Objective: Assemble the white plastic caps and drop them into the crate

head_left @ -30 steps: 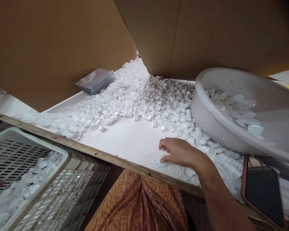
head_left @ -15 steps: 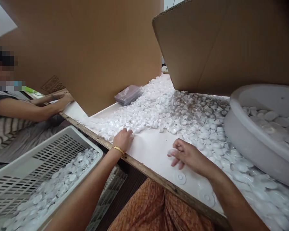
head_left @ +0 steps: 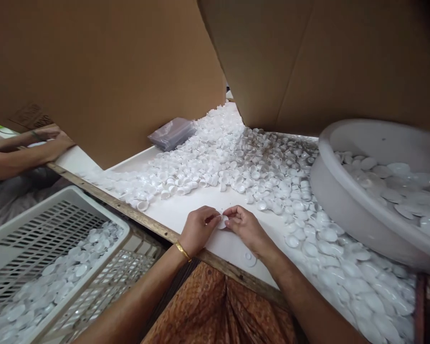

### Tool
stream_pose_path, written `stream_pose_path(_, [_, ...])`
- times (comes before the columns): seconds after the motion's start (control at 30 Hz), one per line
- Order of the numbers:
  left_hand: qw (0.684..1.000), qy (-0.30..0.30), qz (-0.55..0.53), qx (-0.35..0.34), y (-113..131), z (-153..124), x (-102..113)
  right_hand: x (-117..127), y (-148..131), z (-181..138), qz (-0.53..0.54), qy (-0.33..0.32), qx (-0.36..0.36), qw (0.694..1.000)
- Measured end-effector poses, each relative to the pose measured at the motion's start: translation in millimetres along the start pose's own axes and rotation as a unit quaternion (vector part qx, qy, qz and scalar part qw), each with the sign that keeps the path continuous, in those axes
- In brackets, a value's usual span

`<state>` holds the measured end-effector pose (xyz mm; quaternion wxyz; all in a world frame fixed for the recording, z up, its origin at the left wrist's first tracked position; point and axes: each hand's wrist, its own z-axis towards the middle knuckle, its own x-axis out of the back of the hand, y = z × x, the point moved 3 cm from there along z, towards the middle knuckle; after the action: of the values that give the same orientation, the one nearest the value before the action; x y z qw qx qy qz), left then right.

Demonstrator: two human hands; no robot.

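Over the white table top (head_left: 172, 212), my left hand (head_left: 197, 230) and my right hand (head_left: 249, 230) meet with fingertips pinched on one small white plastic disc (head_left: 222, 222). The fingers cover part of it, and whether it is one piece or two I cannot tell. A flat white ringed disc (head_left: 250, 258) lies on the table just beside my right wrist. Small white plastic caps (head_left: 186, 172) are heaped beyond my hands. Larger white round pieces (head_left: 344, 274) spread out to the right of my right forearm.
A white slotted basket (head_left: 123, 224) with white pieces stands below the table edge at left. A large whitish tub (head_left: 326, 200) of discs sits at right. Cardboard sheets (head_left: 111, 71) rise behind, near a clear plastic packet (head_left: 172, 134). A co-worker's hands (head_left: 57, 143) are far left.
My left hand has come away from the cap heap and joined my right hand, which moved left with its disc. Both now pinch the disc. The camera view has shifted.
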<state>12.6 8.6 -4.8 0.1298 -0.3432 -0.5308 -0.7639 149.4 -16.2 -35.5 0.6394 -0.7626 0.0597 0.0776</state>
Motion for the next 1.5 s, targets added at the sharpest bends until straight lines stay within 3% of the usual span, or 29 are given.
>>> stream_pose_path(0.13, [0.998, 0.026, -0.054, -0.009, 0.2, -0.3, -2.6, 3.8, -3.0, 2.0, 0.044, 0.034, 0.001, 0.998])
stream_pose_path(0.3, [0.994, 0.072, 0.035, -0.073, 8.2, -5.8, 0.2, 3.2, -7.7, 1.2, 0.066, 0.051, 0.0, 0.996])
stream_pose_path(0.63, [0.969, 0.072, 0.156, -0.178, 22.1, -9.1, -11.0, 6.7, -11.6, -1.8, 0.071, 0.073, 0.019, 0.995])
stream_pose_path(0.73, [0.984, 0.08, 0.072, -0.144, 26.9, -8.8, -5.7, 8.7, -14.1, -1.9, 0.082, 0.083, 0.026, 0.993])
stream_pose_path(0.83, [0.993, 0.106, -0.053, -0.028, 24.6, -5.3, 0.4, 7.4, -18.4, -2.4, 0.038, 0.089, 0.067, 0.993])
stream_pose_path(0.9, [0.992, 0.084, -0.078, 0.045, 22.2, -1.8, -1.5, 4.2, -21.7, -3.8, -0.02, 0.089, 0.116, 0.989])
stream_pose_path(0.97, [0.994, 0.039, -0.066, 0.073, 22.2, 1.1, -6.8, 0.5, -24.0, -6.2, -0.072, 0.093, 0.165, 0.979])
stream_pose_path(1.03, [0.997, 0.021, -0.042, 0.063, 24.2, 2.2, -11.5, -2.0, -24.8, -8.3, -0.106, 0.102, 0.196, 0.97])
stream_pose_path(1.2, [0.998, 0.064, 0.02, 0.012, 28.1, 0.4, -16.9, -2.0, -24.4, -9.1, -0.141, 0.127, 0.217, 0.957])
stream_pose_path(1.37, [0.997, 0.078, -0.003, 0.015, 25.1, 3.3, -20.0, -3.0, -24.5, -10.5, -0.169, 0.107, 0.219, 0.955])
stream_pose_path(1.5, [0.998, 0.067, -0.021, -0.004, 27.2, 4.1, -19.4, -2.7, -28.1, -16.3, -0.183, 0.125, 0.234, 0.947])
